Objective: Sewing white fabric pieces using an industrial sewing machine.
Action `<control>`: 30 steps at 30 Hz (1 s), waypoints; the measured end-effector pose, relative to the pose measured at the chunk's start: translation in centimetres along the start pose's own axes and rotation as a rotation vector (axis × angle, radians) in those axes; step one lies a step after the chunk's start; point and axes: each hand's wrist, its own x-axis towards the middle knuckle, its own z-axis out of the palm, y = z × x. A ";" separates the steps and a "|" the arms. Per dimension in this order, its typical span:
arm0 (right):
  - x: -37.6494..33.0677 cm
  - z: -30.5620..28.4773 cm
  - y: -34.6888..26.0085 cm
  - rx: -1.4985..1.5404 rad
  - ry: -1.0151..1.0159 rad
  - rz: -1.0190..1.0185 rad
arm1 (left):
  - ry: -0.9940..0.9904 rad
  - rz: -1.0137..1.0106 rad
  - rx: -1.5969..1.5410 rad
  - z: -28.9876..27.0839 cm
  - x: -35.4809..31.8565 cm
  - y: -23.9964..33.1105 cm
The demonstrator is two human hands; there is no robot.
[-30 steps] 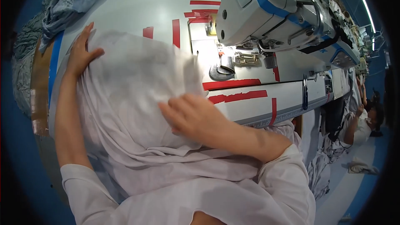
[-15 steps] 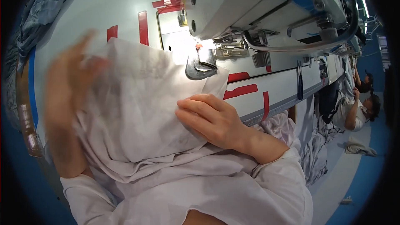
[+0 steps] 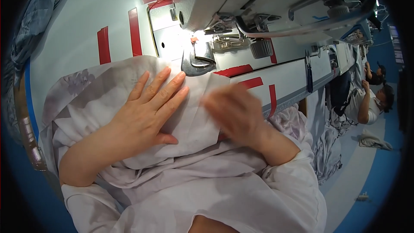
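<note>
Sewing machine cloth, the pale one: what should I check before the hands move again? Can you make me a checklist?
1. Left hand flat on the pale cloth: ok, fingers spread.
2. Left fingertips well away from the dark metal plate: not ok, they look very close.
3. Right hand holding the cloth: cannot tell, it is blurred.
4. Cloth smooth all over: not ok, folds bunch up nearer the person's body.
5. Cloth edge tucked under the metal plate: cannot tell.
6. Light under the sewing machine: ok, it shines brightly.
</note>
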 end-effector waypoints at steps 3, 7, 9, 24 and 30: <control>1.6 -0.6 1.8 -0.155 0.009 0.259 | -0.022 -0.033 -0.007 0.0 -0.1 -0.1; 1.4 0.7 1.9 0.037 0.058 0.081 | 0.002 -0.091 0.004 -0.1 -0.2 -0.3; 1.4 0.6 1.7 0.049 0.043 0.140 | -0.001 -0.135 0.001 -0.6 -0.4 -0.2; 2.1 1.9 2.3 -0.142 0.155 0.177 | 0.109 0.054 0.123 0.1 1.1 -2.2; 1.8 1.8 2.3 -0.145 0.162 0.173 | 0.104 0.031 0.180 -0.6 0.9 -1.6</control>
